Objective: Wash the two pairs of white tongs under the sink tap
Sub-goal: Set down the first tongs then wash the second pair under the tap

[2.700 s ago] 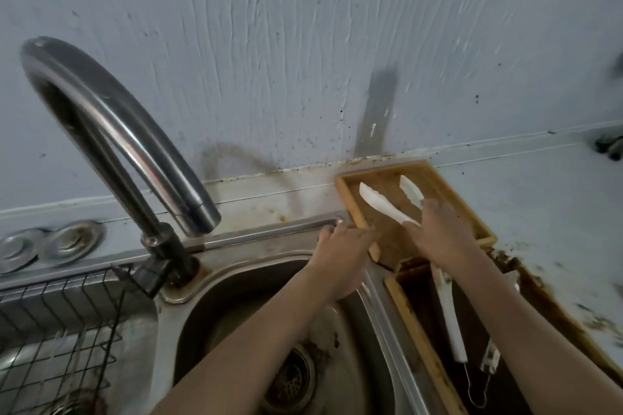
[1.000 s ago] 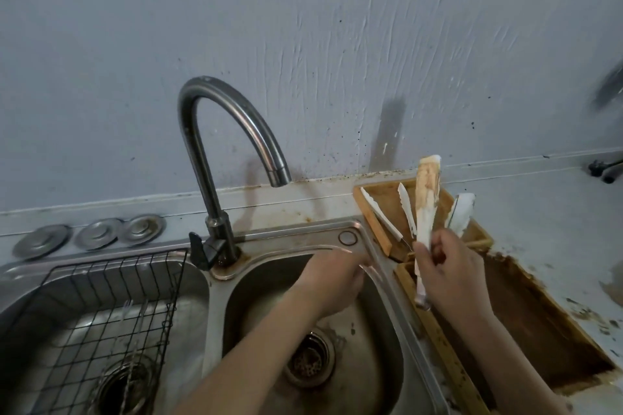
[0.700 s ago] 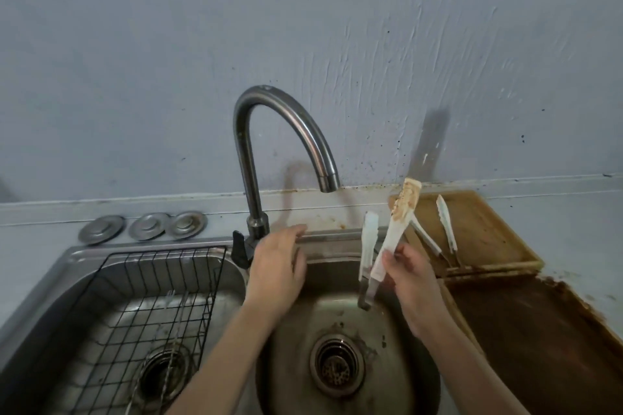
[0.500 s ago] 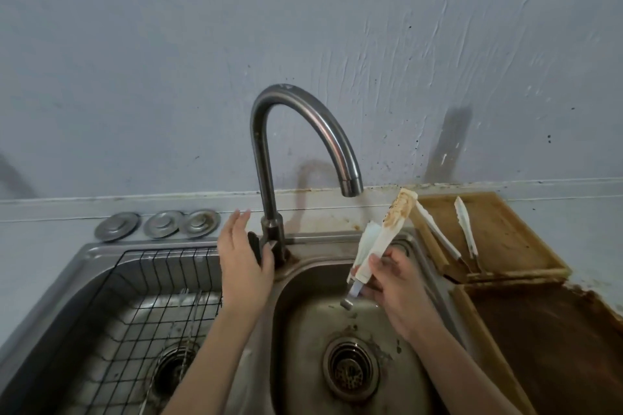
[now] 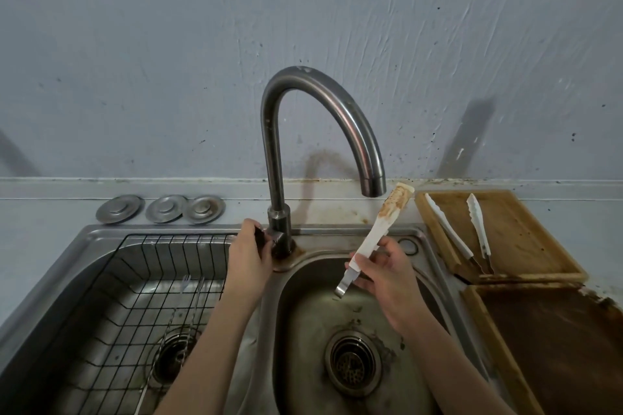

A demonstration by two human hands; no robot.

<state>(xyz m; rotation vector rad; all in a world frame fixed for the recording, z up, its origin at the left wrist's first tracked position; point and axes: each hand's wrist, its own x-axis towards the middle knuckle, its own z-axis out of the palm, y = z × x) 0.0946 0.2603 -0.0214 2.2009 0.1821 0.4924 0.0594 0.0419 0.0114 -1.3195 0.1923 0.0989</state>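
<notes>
Standing over a steel double sink (image 5: pixel 435 266) set in a pale bench (image 5: pixel 40 212) below a scuffed grey wall, a person works with both hands. The curved tap (image 5: pixel 337 111) rises from the sink's back rim, its spout above the right basin. The left hand (image 5: pixel 247 256) is closed around the dark tap lever (image 5: pixel 260 237) at the tap's base. The right hand (image 5: pixel 384 271) grips 1 pair of white tongs (image 5: pixel 377 232) near its metal hinge end, over the right basin; the long axis tilts, the brown-stained tips pointing up and right, just beside the spout. Right of the sink, a second pair of tongs (image 5: pixel 450 232) lies spread open on a wooden tray (image 5: pixel 539 246). A wire rack (image 5: pixel 141 280) fills the left basin.
</notes>
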